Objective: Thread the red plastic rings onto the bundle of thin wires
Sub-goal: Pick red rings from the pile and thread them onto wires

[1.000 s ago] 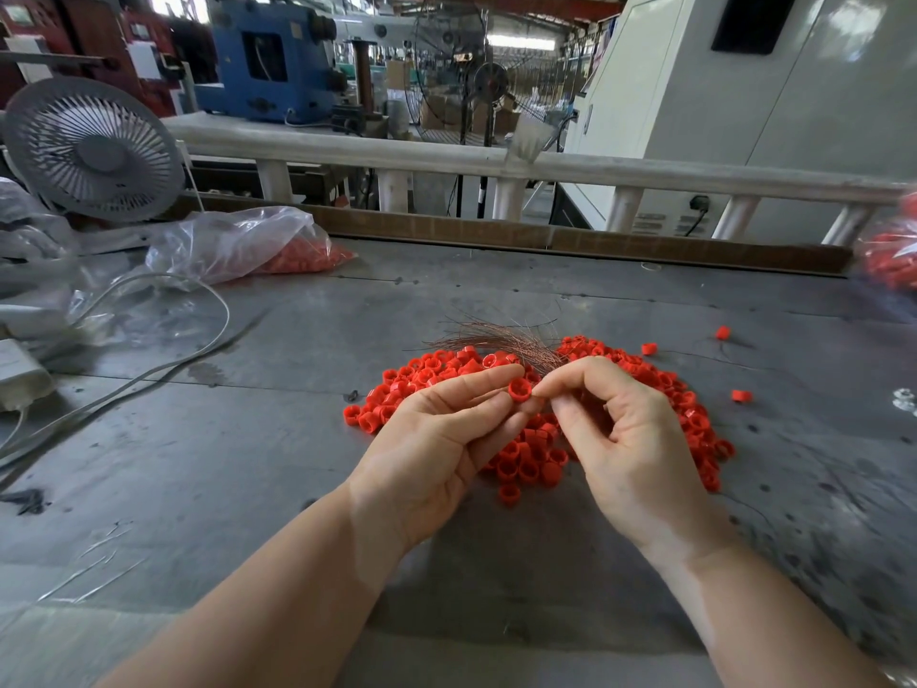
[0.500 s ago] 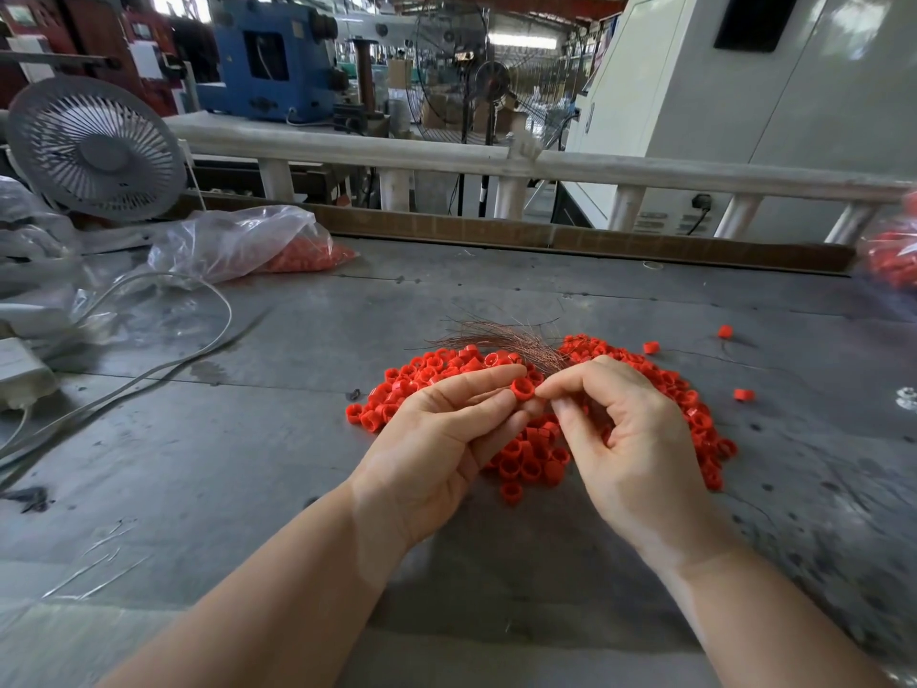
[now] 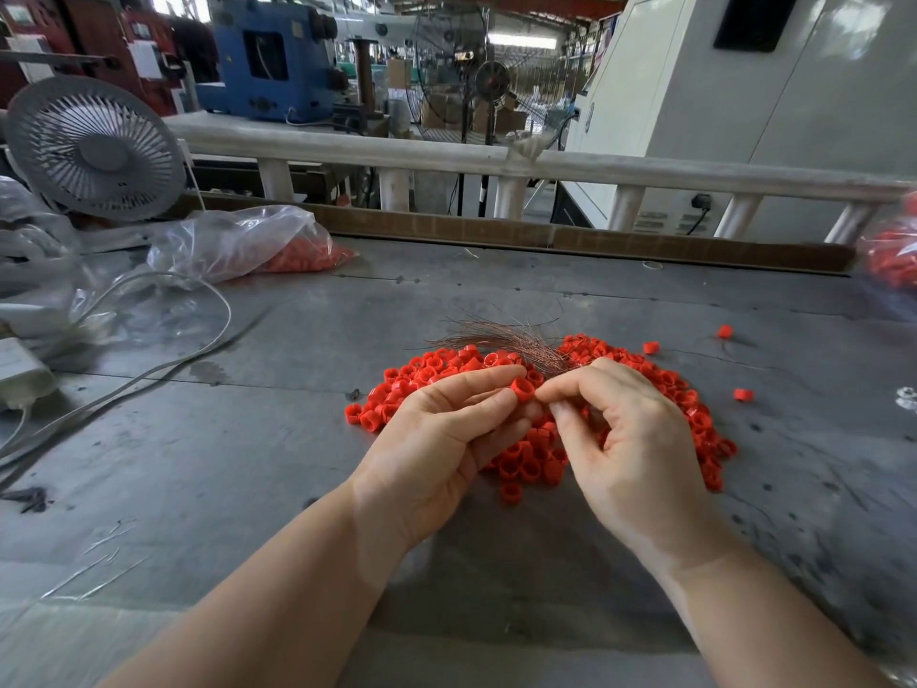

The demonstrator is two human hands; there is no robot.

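A pile of small red plastic rings (image 3: 426, 374) lies on the grey table (image 3: 208, 469), partly hidden under my hands. My left hand (image 3: 436, 439) pinches one red ring (image 3: 523, 389) between thumb and forefinger. My right hand (image 3: 630, 439) pinches the bundle of thin coppery wires (image 3: 511, 337) right beside that ring; the loose wire ends fan out away from me to the left, over the pile. Whether a wire is inside the ring cannot be made out.
A few stray rings (image 3: 725, 332) lie right of the pile. A clear bag of red rings (image 3: 248, 245), a small fan (image 3: 94, 146) and white cables (image 3: 163, 369) sit at the left. Another bag of rings (image 3: 893, 255) shows at the right edge. A rail (image 3: 546, 163) borders the far side.
Both hands stay together over the pile; the fingertips have shifted only slightly around the ring and the wire bundle.
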